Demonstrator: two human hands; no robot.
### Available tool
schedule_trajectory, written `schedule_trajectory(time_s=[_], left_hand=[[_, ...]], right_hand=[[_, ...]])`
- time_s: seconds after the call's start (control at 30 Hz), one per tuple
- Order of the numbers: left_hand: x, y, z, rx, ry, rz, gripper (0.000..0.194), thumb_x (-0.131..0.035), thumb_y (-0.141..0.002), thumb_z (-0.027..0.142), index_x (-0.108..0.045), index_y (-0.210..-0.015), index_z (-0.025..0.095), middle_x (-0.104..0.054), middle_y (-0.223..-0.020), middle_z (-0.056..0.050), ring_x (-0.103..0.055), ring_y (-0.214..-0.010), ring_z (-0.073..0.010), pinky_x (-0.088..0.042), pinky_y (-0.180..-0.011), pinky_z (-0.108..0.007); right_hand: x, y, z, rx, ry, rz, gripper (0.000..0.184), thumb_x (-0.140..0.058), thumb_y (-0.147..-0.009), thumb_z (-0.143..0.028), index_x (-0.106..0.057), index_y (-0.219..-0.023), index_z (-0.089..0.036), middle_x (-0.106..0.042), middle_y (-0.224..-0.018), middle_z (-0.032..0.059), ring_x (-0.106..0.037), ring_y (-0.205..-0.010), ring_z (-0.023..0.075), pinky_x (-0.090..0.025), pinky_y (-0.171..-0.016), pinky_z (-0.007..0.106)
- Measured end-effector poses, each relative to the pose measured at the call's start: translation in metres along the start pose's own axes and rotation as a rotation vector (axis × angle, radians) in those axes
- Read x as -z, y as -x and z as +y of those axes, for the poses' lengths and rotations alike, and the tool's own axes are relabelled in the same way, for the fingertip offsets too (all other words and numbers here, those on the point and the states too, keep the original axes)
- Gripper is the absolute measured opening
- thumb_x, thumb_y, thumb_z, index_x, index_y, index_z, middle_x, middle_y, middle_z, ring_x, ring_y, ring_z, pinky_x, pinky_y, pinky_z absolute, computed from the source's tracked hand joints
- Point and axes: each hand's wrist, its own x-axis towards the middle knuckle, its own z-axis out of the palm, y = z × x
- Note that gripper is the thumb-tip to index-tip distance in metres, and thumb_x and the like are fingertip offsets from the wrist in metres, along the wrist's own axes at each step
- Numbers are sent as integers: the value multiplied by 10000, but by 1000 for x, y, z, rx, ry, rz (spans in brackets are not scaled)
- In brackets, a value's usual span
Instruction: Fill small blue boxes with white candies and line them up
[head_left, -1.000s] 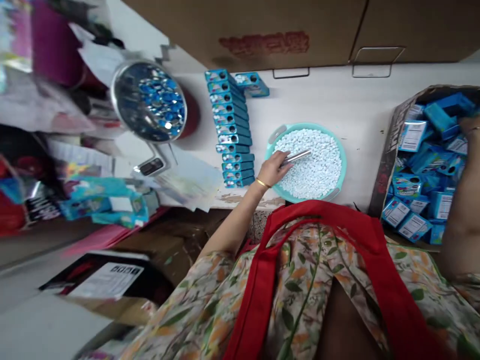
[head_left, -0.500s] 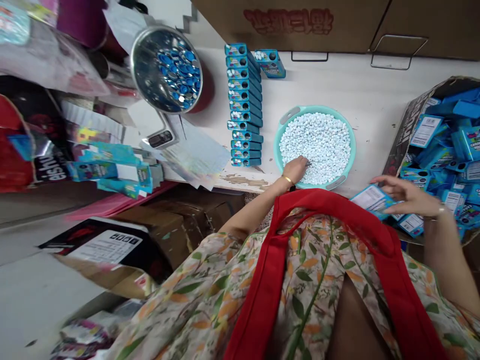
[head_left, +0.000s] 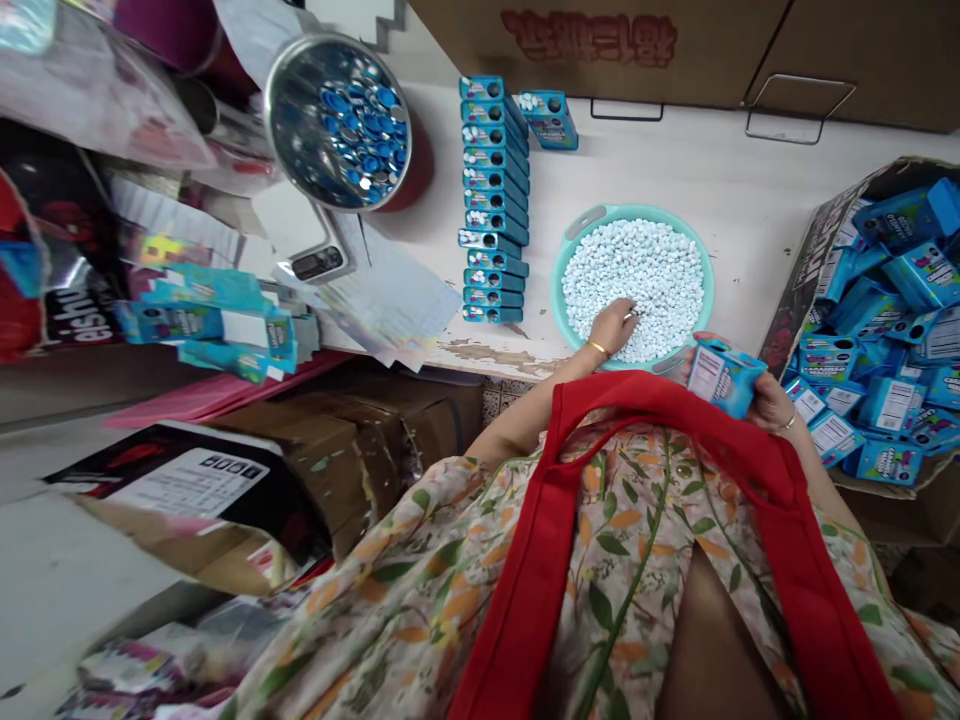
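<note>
For a clean scoop, the left hand [head_left: 615,328], gripping a mostly hidden tool [head_left: 631,314] among the bowl's [head_left: 556,290] sweets [head_left: 652,270], is best kept low, while the right hand [head_left: 772,402] grips 1 box [head_left: 724,376] steadily just beside it.

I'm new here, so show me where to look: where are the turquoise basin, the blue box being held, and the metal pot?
Turquoise basin [head_left: 556,285]: head view, left side of its rim.
Held blue box [head_left: 726,378]: head view, middle of its visible surface.
Metal pot [head_left: 294,125]: head view, bare inner wall.
</note>
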Motion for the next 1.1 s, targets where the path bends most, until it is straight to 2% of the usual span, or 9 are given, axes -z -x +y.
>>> schedule_trajectory(time_s=[0.1, 0.23, 0.3, 0.43, 0.6, 0.73, 0.93, 1.03, 1.1], left_hand=[[16, 3, 0, -57, 33, -9, 300, -593, -1073, 239, -650, -1357, 164, -717, -1422, -174, -684, -1282, -264, -524, -1172, -393], [58, 18, -3, -203, -10, -16, 293, -602, -1071, 302, -663, -1333, 189, -742, -1308, -154, -694, -1210, -259, -541, -1106, -384], [81, 27, -1, -295, -34, -13, 315, -598, -1073, 346, -664, -1329, 175, -749, -1237, -152, -704, -1141, -258, -550, -1053, -381], [122, 41, 20, -437, -103, -36, 335, -579, -1078, 368, -663, -1330, 165, -755, -1230, -146, -712, -1098, -251, -559, -992, -370], [155, 46, 67, -425, -391, -142, 311, -571, -1065, 280, -691, -1330, 169, -763, -1265, -143, -731, -1166, -281, -565, -968, -377], [163, 51, 107, -368, -631, -182, 279, -558, -1070, 240, -729, -1272, 153, -769, -1235, -161, -755, -1106, -306, -572, -854, -379], [152, 68, 154, -355, -756, -114, 342, -440, -1086, 87, -769, -1167, 131, -766, -1100, -179, -756, -1029, -292, -563, -789, -372], [150, 70, 148, -363, -735, -67, 311, -462, -1094, 112, -769, -1124, 158, -760, -1091, -169, -733, -1058, -301, -571, -810, -389], [152, 64, 124, -319, -698, 3, 275, -493, -1093, 134, -749, -1182, 181, -754, -1131, -156, -718, -1084, -299, -571, -839, -393]], right_hand=[[25, -21, 21, 55, 247, 158, 967, -904, -639, -813, -533, -1377, -310, -729, -1256, 95, -756, -1134, 325, -655, -1015, 526], [32, -54, 49, 260, 709, 370, 1149, -984, -567, -727, -454, -1467, -248, -617, -1436, 161, -661, -1320, 374, -571, -1179, 601], [28, -69, 59, 328, 842, 374, 1147, -984, -607, -643, -417, -1512, -223, -580, -1494, 193, -624, -1383, 399, -532, -1221, 630], [17, -92, 70, 402, 1021, 344, 977, -927, -689, -477, -447, -1492, -200, -603, -1449, 208, -609, -1371, 433, -513, -1209, 699], [4, -106, 80, 462, 1106, 322, 915, -844, -710, -393, -433, -1499, -178, -609, -1436, 217, -598, -1351, 446, -498, -1197, 724], [-3, -109, 86, 461, 1112, 358, 872, -802, -759, -416, -429, -1516, -197, -597, -1451, 211, -577, -1361, 443, -485, -1198, 731], [-6, -116, 93, 476, 1087, 390, 844, -806, -809, -504, -450, -1513, -206, -612, -1432, 213, -590, -1353, 436, -508, -1175, 743], [-3, -119, 96, 492, 1055, 415, 909, -827, -820, -631, -446, -1528, -206, -605, -1445, 218, -580, -1377, 443, -490, -1195, 762], [2, -118, 95, 479, 1019, 432, 980, -835, -806, -721, -435, -1536, -204, -597, -1444, 221, -577, -1379, 448, -479, -1202, 776]])
